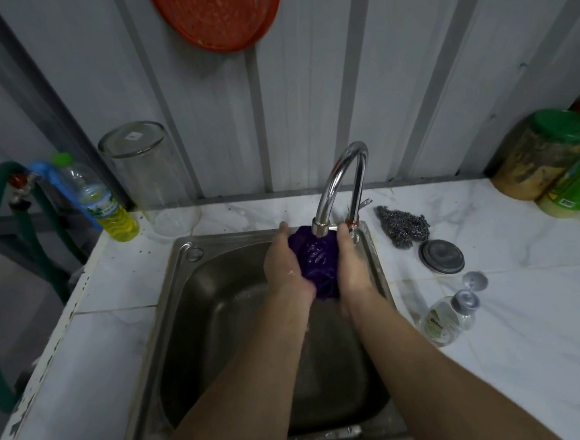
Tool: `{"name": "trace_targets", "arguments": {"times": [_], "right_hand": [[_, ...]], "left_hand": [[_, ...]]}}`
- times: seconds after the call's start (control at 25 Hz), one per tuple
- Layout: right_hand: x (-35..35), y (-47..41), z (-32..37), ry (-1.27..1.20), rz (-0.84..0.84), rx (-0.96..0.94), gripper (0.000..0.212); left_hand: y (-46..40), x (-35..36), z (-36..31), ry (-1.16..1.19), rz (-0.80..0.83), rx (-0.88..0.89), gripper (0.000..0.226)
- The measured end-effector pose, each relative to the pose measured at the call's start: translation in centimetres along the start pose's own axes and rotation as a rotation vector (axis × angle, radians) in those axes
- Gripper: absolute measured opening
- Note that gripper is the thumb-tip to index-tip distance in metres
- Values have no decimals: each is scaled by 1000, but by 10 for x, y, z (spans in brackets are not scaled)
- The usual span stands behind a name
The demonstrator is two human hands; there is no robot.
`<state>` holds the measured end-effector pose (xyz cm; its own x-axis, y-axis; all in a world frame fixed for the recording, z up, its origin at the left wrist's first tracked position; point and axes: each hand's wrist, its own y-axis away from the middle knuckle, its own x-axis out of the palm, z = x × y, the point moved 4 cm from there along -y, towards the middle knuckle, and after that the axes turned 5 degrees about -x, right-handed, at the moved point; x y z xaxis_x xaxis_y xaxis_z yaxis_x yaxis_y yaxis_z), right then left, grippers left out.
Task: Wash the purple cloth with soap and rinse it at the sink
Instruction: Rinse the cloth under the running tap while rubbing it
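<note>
Crumpled wet purple cloth (318, 257) bunched directly under curved chrome tap spout (339, 185), above square stainless steel sink (220, 327). Clamped between left hand (283, 260) and right hand (351, 260), palms pressing inward from either side.

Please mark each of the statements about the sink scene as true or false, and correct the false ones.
1. Both hands hold the purple cloth under the faucet spout. True.
2. The steel scourer lies inside the sink. False: it lies on the counter, right of the faucet.
3. The soap dispenser stands upright. False: it lies on its side.
4. A bottle of yellow liquid stands left of the sink. True.
5. The left hand is empty. False: it grips the cloth with the right hand.
</note>
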<state>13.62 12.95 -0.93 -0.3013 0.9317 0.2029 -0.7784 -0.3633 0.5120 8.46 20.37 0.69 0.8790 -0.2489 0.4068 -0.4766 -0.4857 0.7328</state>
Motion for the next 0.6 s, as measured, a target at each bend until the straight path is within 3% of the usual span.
{"name": "trace_targets", "arguments": {"times": [0.08,0.16,0.32,0.4,0.52,0.6], "right_hand": [[0,23,-7,-86,64,-126,45],[-6,29,-2,77,23,-351,35],[-9,24,20,395,78,-608,38],[-13,20,19,625,141,-662,38],[-16,34,7,756,407,-669,40],[-18,46,6,710,444,-737,27]], "left_hand": [[-7,-5,-5,37,-3,50,58],[-9,-12,-3,-22,-21,70,61],[6,-21,18,-260,105,-266,78],[10,-20,15,-302,211,-341,86],[11,-17,2,-254,188,-262,59],[10,-15,-3,-221,120,-213,39]]}}
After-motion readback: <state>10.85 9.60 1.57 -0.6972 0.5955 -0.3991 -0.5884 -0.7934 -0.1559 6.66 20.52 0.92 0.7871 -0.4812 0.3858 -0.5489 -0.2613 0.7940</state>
